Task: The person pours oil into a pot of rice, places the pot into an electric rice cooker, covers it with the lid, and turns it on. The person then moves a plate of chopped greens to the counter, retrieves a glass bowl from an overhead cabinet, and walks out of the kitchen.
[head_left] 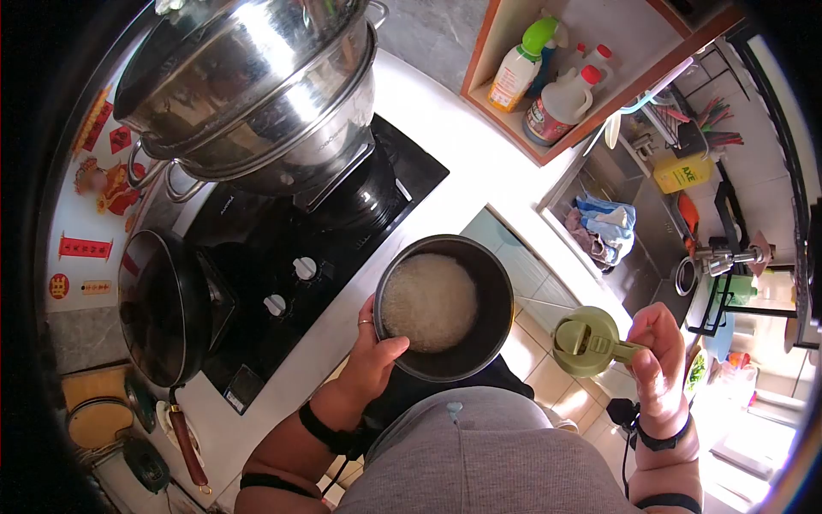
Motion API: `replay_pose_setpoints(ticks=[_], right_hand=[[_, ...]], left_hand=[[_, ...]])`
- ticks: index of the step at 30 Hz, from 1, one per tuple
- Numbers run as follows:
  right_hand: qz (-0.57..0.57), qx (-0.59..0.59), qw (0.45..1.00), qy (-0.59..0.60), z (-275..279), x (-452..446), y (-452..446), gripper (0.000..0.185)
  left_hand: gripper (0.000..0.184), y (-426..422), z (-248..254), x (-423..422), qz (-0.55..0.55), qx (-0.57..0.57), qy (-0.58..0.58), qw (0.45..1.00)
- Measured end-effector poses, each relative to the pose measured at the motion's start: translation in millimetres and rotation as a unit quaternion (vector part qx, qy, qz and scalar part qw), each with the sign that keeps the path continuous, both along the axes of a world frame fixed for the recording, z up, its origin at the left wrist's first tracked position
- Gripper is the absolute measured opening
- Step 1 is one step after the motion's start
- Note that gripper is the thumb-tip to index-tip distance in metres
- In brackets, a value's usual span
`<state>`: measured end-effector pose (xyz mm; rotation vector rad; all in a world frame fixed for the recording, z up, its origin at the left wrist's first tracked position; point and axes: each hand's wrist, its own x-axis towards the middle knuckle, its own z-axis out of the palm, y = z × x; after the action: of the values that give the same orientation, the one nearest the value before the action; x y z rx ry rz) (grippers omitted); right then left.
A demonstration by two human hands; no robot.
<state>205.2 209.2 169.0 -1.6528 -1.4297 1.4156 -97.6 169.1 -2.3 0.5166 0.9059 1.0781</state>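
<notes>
My left hand (374, 355) grips the left side of a dark rice cooker inner pot (488, 321), its thumb near the rim and most fingers hidden behind the wall. Whitish rice (430, 300) covers the pot's bottom, looking wet. To the right of the pot, my right hand (658, 360) is closed around the handle of an olive-green lidded jug (586, 343), seen from above. The jug is apart from the pot. A thin pale line shows between jug and pot; I cannot tell whether it is water.
A large steel steamer (257, 94) stands on the black gas hob (257, 231), beside a dark frying pan (163, 308). On the right is a steel sink (655, 257) with cloths (604, 227) at its edge. Bottles (561, 103) stand in a wooden shelf (539, 158).
</notes>
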Motion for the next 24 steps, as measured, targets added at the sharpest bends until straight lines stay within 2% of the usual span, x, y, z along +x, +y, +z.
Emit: replay_pose_setpoints(ticks=[1, 7, 11, 13, 19, 21, 24], right_hand=[[0.0, 0.0, 1.0, 0.0, -0.3, 0.4, -0.2, 0.055], [-0.004, -0.011, 1.0, 0.01, 3.0, -0.6, 0.1, 0.052], [-0.002, -0.002, 1.0, 0.001, 3.1, -3.6, 0.8, 0.05], [-0.005, -0.004, 1.0, -0.007, 3.2, -4.4, 1.0, 0.049], [-0.007, -0.016, 1.0, 0.004, 1.0, 2.5, 0.3, 0.054], [-0.012, 0.007, 0.995, 0.097, -0.2, 4.0, 0.1, 0.054], [-0.049, 0.086, 0.988, 0.117, 3.6, 0.5, 5.6, 0.051]], left_hand=[[0.077, -0.5, -2.2, -0.2, 0.012, -0.006, -0.035, 0.999], [0.077, -0.9, -3.1, 5.1, 0.008, -0.004, -0.062, 0.998], [0.076, 0.2, -4.8, 9.6, -0.017, 0.011, -0.025, 0.999], [0.075, 0.1, -3.0, 12.0, -0.008, -0.005, -0.084, 0.996], [0.074, -1.5, -7.3, 10.6, -0.016, 0.002, -0.071, 0.997], [0.073, -0.9, -3.4, 10.2, -0.011, -0.014, -0.066, 0.998], [0.071, -3.4, -14.7, 7.5, -0.009, -0.002, -0.043, 0.999]])
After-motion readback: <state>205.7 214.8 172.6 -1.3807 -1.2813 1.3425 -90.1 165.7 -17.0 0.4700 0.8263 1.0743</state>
